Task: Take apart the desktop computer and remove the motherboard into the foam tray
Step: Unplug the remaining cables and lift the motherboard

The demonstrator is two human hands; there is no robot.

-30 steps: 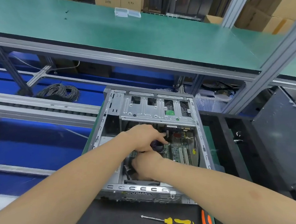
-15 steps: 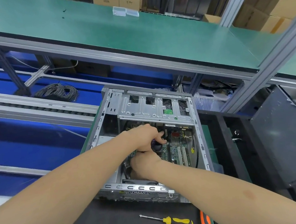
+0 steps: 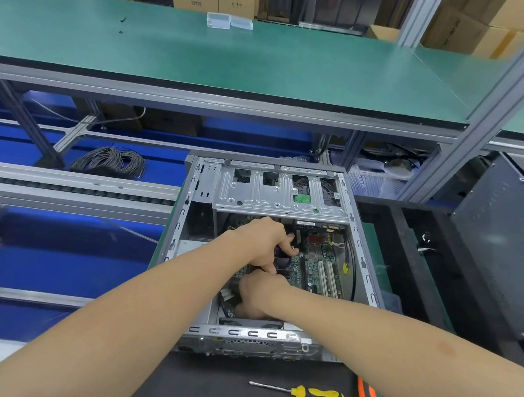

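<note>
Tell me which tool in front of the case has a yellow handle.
The screwdriver, lying left of the orange-handled tool; its bare metal shaft points left.

1. The left part of the motherboard (image 3: 318,265) was hidden beneath both hands.
2. A dark part (image 3: 283,260) was gripped by the left hand (image 3: 262,241); its kind could not be told.
3. The fingers of the right hand (image 3: 258,297) were hidden inside the computer case (image 3: 251,334); any hold could not be judged.
4. An orange tool (image 3: 366,395) was cut off by the bottom edge.

Assembly workshop, green-matted workbench (image 3: 246,75), roller conveyor (image 3: 68,189), cartons (image 3: 236,0)
</note>
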